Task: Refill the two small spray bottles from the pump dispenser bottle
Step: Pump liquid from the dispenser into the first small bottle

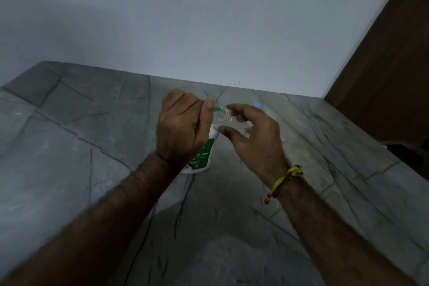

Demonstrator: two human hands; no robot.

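Note:
The white pump dispenser bottle (201, 157) with a green label stands on the grey stone counter (92, 146), mostly hidden behind my left hand (180, 126). That hand is curled over the green pump head, whose nozzle (217, 109) pokes out by my thumb. My right hand (251, 131) holds a small clear spray bottle (232, 121) tilted, its open neck at the nozzle. Motion blur softens the small bottle. A second small bottle is not clearly visible.
A pale wall rises behind the counter. A dark brown door or panel (383, 65) stands at the right. A small bluish spot (256, 105) shows on the counter just beyond my right hand. A yellow thread band circles my right wrist.

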